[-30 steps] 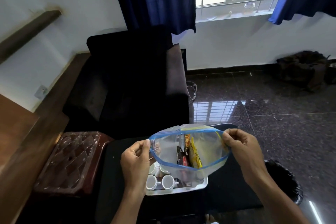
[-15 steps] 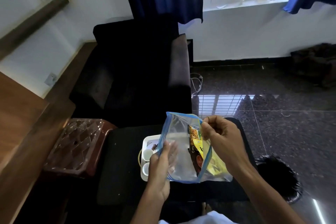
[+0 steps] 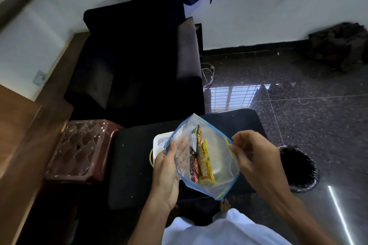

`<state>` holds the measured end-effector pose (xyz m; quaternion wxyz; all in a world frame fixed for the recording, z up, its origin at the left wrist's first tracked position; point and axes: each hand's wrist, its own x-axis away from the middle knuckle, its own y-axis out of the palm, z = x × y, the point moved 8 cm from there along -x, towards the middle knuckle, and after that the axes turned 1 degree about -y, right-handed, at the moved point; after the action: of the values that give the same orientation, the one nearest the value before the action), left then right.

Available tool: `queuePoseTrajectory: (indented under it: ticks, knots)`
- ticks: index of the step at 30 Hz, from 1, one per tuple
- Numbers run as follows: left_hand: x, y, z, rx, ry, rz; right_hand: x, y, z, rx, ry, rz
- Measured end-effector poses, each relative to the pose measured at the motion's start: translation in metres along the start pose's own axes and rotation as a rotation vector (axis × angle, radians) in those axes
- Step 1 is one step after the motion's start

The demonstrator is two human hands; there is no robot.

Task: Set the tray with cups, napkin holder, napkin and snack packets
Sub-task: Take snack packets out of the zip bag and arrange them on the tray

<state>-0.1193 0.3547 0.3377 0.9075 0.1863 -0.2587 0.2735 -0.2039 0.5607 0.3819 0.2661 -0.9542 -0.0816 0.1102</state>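
black low table (image 3: 131, 165) up front, white tray (image 3: 159, 138) mostly hidden behind the clear bag (image 3: 219, 165); right hand (image 3: 256, 157) pinches its rim, left hand (image 3: 167, 173) flat, straight fingers inside beside the snack packets (image 3: 201, 165), labels unreadable.

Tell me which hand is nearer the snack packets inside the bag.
Left. The left hand is partly inside the bag, right beside the snack packets. The right hand pinches the bag's rim on the other side of the opening from them.
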Motion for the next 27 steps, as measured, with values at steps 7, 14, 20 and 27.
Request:
queuePoseTrajectory:
  ticks: [7,14,20,27]
  knots:
    - [0.003,-0.022,0.01,-0.12,0.067,-0.017,0.027,0.104,-0.077,0.429,-0.742,-0.712]
    - [0.005,-0.046,0.032,-0.177,0.143,-0.076,0.042,0.196,-0.048,1.186,-0.968,-0.977]
    - [0.0,-0.072,0.051,-0.18,0.135,-0.096,0.041,0.216,-0.066,1.119,-1.064,-0.875]
    - [-0.008,-0.104,0.067,-0.177,0.137,-0.134,0.031,0.236,-0.105,0.965,-0.99,-0.892]
